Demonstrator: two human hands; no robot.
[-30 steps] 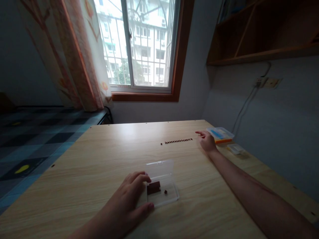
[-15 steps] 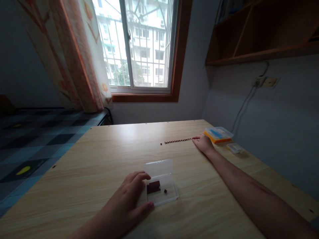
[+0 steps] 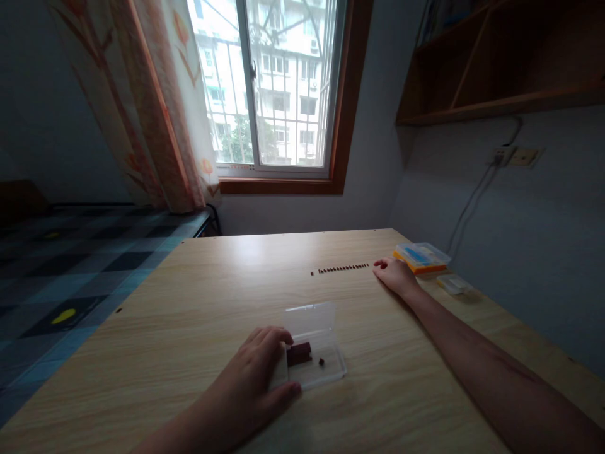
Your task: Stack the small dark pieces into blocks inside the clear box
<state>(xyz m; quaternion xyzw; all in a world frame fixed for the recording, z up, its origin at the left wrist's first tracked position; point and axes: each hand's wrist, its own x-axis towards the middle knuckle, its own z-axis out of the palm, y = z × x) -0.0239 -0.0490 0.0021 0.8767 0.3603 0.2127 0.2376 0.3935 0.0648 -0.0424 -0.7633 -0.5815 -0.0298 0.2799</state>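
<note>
My left hand (image 3: 255,372) lies on the wooden table (image 3: 189,315) with its fingers and thumb against the left side of a small clear plastic box (image 3: 316,359), whose lid stands open. Inside the box lie a dark brown block (image 3: 299,354) and one tiny dark piece (image 3: 321,362). My right hand (image 3: 396,275) rests far out on the table with its fingers curled, at the right end of a row of several tiny dark pieces (image 3: 341,268). Whether its fingertips hold a piece is too small to tell.
An orange box with a clear lid (image 3: 420,257) and a small clear box (image 3: 454,285) sit near the table's right edge by the wall. A window, a curtain (image 3: 155,113) and a wall shelf (image 3: 496,63) stand behind. A bed with a checked cover (image 3: 70,258) is at left.
My right hand, raised with a finger pointing a second ago, came down onto the table at the right end of the row. My left hand stayed at the clear box.
</note>
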